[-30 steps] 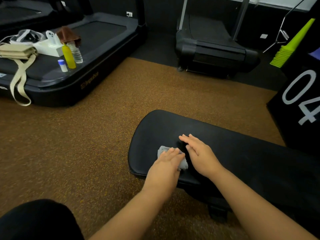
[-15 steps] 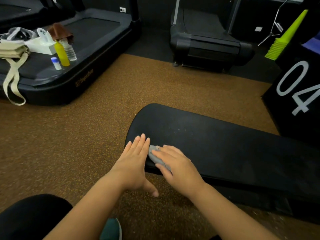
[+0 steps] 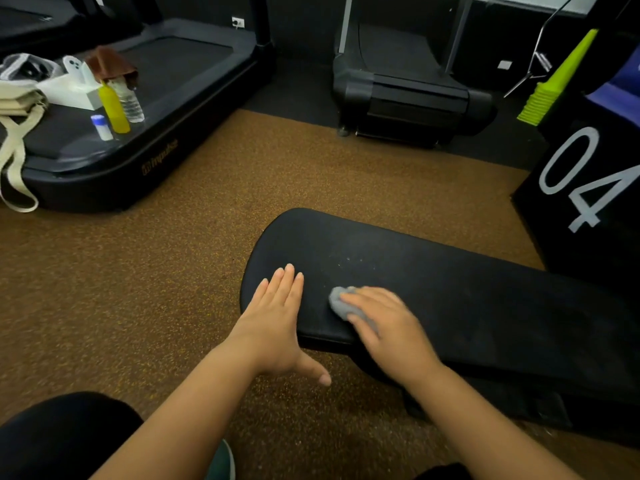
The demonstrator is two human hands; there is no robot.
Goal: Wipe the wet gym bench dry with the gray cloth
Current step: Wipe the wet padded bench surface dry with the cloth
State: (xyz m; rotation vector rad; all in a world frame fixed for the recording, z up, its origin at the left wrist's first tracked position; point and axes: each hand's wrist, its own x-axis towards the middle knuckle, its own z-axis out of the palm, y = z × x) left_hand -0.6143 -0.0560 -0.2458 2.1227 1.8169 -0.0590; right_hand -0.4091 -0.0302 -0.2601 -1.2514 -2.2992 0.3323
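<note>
The black padded gym bench (image 3: 450,292) runs from the centre to the right edge, with a few small droplets showing on its top near its rounded left end. My right hand (image 3: 388,327) lies over the bunched gray cloth (image 3: 337,303) on the bench's near side, holding it between thumb and fingers and pressing it on the pad; it is motion-blurred. My left hand (image 3: 277,320) rests flat on the bench's left end, fingers straight, thumb hanging past the near edge, a short gap left of the cloth.
Brown speckled floor (image 3: 138,289) surrounds the bench. A treadmill (image 3: 156,161) at the back left carries a yellow bottle (image 3: 112,110), a clear bottle, a small white container and bags. Another treadmill (image 3: 408,98) stands behind. A black box marked 04 (image 3: 585,188) sits right, beside green cones (image 3: 554,84).
The cloth passed from under my left hand to my right hand, which has now slid it to the right along the bench. My left hand stays flat on the bench end.
</note>
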